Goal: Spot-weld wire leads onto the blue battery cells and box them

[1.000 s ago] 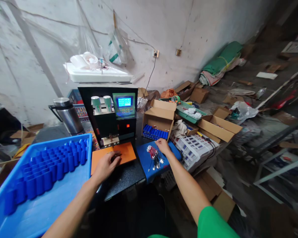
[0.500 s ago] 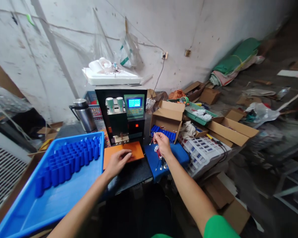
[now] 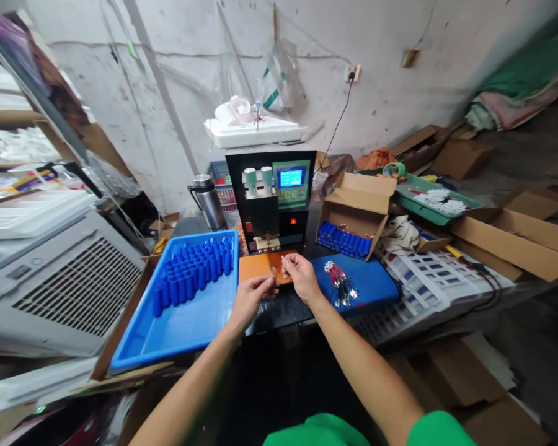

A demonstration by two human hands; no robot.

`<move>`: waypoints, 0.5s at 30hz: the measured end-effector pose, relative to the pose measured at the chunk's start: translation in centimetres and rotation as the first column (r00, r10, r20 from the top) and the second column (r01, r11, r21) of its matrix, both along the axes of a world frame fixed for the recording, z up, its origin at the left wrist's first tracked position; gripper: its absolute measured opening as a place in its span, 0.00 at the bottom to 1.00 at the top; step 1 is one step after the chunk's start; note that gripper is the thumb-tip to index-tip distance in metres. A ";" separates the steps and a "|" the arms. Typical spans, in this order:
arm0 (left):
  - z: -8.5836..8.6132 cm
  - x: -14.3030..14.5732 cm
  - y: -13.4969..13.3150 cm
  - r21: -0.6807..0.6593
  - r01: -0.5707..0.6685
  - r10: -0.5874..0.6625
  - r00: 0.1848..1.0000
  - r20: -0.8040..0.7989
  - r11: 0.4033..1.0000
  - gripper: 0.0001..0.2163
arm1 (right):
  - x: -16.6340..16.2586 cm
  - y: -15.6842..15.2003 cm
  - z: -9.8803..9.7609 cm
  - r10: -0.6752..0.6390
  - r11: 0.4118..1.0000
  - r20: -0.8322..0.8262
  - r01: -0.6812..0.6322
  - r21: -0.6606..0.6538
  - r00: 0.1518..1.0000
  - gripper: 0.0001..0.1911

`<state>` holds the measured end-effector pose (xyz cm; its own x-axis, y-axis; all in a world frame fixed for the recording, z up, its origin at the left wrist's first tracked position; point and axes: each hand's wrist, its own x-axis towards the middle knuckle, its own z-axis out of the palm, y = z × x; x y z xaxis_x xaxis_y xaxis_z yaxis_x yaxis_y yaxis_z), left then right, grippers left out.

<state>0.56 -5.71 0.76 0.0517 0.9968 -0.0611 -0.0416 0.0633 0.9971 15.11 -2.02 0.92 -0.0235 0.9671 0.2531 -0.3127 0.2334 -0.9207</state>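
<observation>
My right hand [image 3: 302, 277] pinches a thin wire lead with a small white connector [image 3: 283, 259] at its fingertips. Close by on the left, my left hand [image 3: 255, 296] has thumb and forefinger pressed together near the lead's lower end; the lead itself is too thin to follow clearly. Both hands are over the front edge of an orange board [image 3: 253, 267]. Behind the board stands a black spot welder [image 3: 265, 217] with a lit blue screen. Right of my right hand, a bundle of red and black wire leads [image 3: 339, 284] with white connectors lies on a blue pad [image 3: 374, 282].
At left, a blue tray [image 3: 177, 337] holds rows of blue cylindrical cells [image 3: 193, 272]. An open cardboard box [image 3: 367, 186] with more blue cells stands behind the pad. A steel jug [image 3: 209, 201] is left of the welder; a white plastic crate [image 3: 413, 288] is at right.
My right hand has moved left from the wire bundle, bringing a lead over to my left hand. My left fingers have closed from a looser pose. The view has turned left.
</observation>
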 end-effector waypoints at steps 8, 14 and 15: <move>-0.6 -0.7 -2.4 0.218 -0.089 0.133 0.972 -0.192 0.972 0.14 | -0.8 -1.5 -1.5 0.141 0.989 0.093 -0.135 -0.060 0.986 0.17; -1.2 -0.7 -3.8 0.208 -0.091 0.130 0.974 -0.185 0.974 0.15 | -1.3 -2.7 -2.2 0.244 0.969 0.214 -0.248 -0.010 0.946 0.14; -1.3 -0.6 -3.9 0.211 -0.099 0.144 0.967 -0.208 0.972 0.15 | -1.4 -2.8 -2.2 0.250 0.967 0.226 -0.254 -0.013 0.942 0.14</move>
<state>-0.02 -9.64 -0.51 -0.0631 0.9879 0.1415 0.1854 -0.1277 0.9743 13.74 -4.79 -1.25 -0.3237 0.9182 0.2282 -0.1494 0.1886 -0.9706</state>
